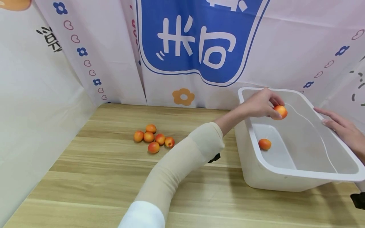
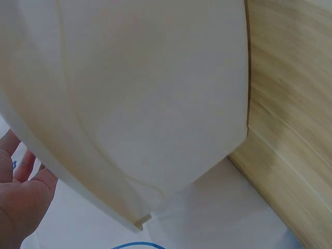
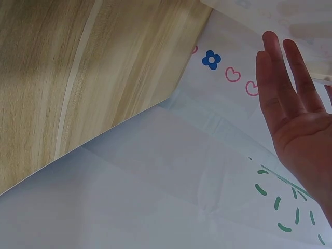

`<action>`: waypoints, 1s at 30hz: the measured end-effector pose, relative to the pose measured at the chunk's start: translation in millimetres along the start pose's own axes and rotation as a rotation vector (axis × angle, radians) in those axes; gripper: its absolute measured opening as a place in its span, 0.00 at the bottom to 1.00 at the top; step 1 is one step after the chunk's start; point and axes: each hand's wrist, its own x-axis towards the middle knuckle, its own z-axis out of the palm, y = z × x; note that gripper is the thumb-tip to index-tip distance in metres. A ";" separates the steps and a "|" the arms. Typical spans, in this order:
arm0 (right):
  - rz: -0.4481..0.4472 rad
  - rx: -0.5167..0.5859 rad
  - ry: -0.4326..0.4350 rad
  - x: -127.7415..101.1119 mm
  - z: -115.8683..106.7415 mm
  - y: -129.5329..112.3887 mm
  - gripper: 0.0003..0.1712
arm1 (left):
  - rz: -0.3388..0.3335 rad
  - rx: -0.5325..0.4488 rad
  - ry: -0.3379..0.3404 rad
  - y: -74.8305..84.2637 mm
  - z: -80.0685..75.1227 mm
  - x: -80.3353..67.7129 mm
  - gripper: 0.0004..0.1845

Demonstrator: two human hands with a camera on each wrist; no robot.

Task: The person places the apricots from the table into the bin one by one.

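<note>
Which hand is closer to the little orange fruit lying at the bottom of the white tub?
Left. The left hand hovers above the loose fruit in the white tub, its fingers holding another fruit. The right hand rests on the tub's far rim, farther away.

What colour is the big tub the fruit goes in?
The tub is plain white, seen best in the head view.

Orange apricot point(image 1: 280, 111) above white tub point(image 1: 299, 177)
</note>
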 end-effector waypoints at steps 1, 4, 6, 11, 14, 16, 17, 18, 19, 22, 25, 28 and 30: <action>0.005 0.008 -0.008 0.4 -0.4 0.7 0.31 | -0.015 -0.004 -0.002 0.6 2.3 1.8 0.20; 0.023 0.021 -0.012 1.5 -1.0 2.2 0.31 | -0.023 0.003 -0.019 0.6 7.9 6.3 0.19; 0.026 0.026 -0.012 2.3 -1.4 2.9 0.31 | -0.029 0.026 -0.030 0.0 11.4 9.3 0.18; 0.034 0.031 -0.023 2.9 -1.5 2.6 0.31 | -0.036 0.087 -0.036 -4.2 19.3 16.8 0.17; 0.037 0.028 -0.024 2.7 -0.7 1.7 0.31 | -0.045 0.102 -0.041 -6.1 23.5 20.4 0.16; 0.039 0.026 -0.026 2.3 -0.2 1.2 0.31 | -0.059 0.097 -0.045 -6.4 26.4 22.1 0.15; 0.041 0.030 -0.030 2.4 -0.1 1.1 0.31 | -0.064 0.093 -0.046 -6.7 27.7 22.5 0.15; 0.040 0.031 -0.031 2.7 -0.3 1.0 0.31 | -0.075 0.092 -0.047 -6.9 28.9 23.1 0.14; 0.039 0.027 -0.030 2.9 -0.1 1.3 0.31 | -0.083 0.092 -0.047 -7.0 30.1 23.3 0.13; 0.032 0.023 -0.029 2.8 0.6 0.7 0.31 | -0.097 0.099 -0.042 -7.7 33.0 23.8 0.13; 0.018 0.014 -0.019 2.6 0.8 1.0 0.32 | -0.115 0.113 -0.044 -7.6 35.5 25.7 0.13; 0.007 0.001 -0.012 2.1 0.0 1.1 0.32 | -0.151 0.121 -0.046 -5.9 38.3 29.6 0.14; 0.011 -0.003 -0.007 1.1 0.0 0.2 0.31 | -0.168 0.148 -0.049 -4.6 40.1 33.0 0.16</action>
